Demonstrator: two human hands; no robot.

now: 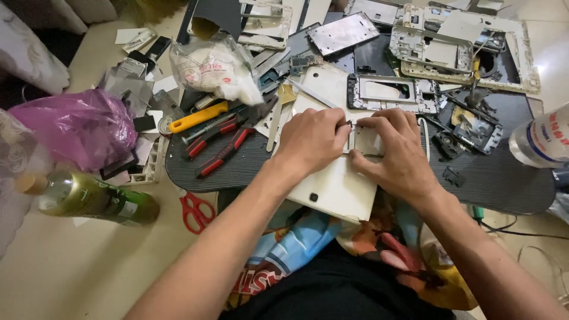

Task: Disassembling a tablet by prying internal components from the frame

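place: home floor repair spot | signs: stripped phone frames (435,47), pliers (222,151), scissors (195,211), bedding (35,47)

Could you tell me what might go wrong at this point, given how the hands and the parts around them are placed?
1. Both the left hand and the right hand press on a small flat part atop the white tablet back cover; it might slip or bend.
2. That cover overhangs the dark board toward the lap and could tip.
3. The green bottle lying on its side could roll.
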